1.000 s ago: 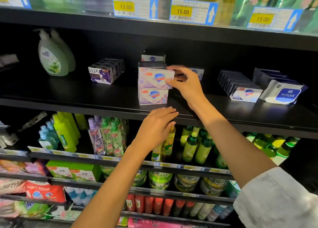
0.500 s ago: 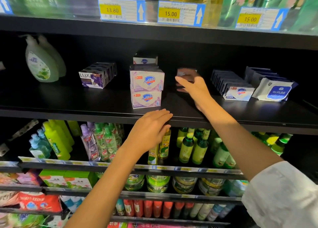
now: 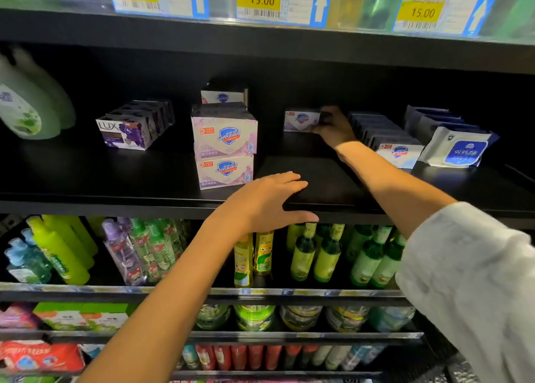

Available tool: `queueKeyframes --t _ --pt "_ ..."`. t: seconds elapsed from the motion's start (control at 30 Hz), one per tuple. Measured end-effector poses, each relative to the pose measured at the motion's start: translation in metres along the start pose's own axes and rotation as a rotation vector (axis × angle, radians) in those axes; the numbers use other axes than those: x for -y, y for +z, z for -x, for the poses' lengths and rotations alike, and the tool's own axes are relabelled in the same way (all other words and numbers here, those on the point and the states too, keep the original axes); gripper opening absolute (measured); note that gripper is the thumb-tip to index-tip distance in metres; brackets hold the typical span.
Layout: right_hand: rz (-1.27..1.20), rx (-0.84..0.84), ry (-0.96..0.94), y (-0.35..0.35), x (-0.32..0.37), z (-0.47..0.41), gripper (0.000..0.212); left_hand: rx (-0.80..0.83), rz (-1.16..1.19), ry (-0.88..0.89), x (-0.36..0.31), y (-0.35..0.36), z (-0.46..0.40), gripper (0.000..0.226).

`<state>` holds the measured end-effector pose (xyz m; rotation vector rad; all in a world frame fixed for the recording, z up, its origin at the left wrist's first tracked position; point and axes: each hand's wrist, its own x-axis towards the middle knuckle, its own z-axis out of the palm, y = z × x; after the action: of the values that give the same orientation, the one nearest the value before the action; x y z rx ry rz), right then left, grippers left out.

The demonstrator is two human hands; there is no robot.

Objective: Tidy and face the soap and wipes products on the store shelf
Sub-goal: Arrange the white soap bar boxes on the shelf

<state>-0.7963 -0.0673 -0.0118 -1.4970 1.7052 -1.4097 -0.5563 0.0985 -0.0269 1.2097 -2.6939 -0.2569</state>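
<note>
Deep on the black shelf (image 3: 115,180), my right hand (image 3: 334,128) grips the right end of a small lilac Safeguard soap box (image 3: 301,120). My left hand (image 3: 263,203) rests flat on the shelf's front edge, fingers straight, holding nothing. Left of my right hand stand two stacked lilac Safeguard boxes (image 3: 225,151), with another box (image 3: 223,96) behind them. A row of purple Lux soap boxes (image 3: 130,128) lies further left. To the right sit a row of white Safeguard soap boxes (image 3: 396,151) and wipes packs (image 3: 460,148).
Green pump bottles (image 3: 26,107) stand at the shelf's far left. Price labels (image 3: 260,2) run along the shelf above. Bottles of green and yellow liquid (image 3: 327,252) fill the shelf below, with jars and packets lower down.
My right hand left the stacked Safeguard boxes, reached right and deeper into the shelf, and took hold of the small lilac soap box. My left hand stayed on the shelf edge.
</note>
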Motion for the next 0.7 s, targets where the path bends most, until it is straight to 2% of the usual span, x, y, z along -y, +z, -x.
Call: queueKeyframes --t 0.13,0.43,0.7 --pt "-0.043 0.030 0.013 0.007 -0.006 -0.027 0.080 0.021 0.063 -0.039 0.001 -0.001 -0.001 0.090" --pt "-0.061 -0.018 0.070 0.023 -0.010 -0.054 0.077 -0.009 0.120 -0.058 0.004 0.002 -0.001 0.088" --pt "0.032 0.075 0.043 0.017 -0.007 -0.039 0.052 0.009 0.098 -0.058 0.000 -0.002 0.000 0.087"
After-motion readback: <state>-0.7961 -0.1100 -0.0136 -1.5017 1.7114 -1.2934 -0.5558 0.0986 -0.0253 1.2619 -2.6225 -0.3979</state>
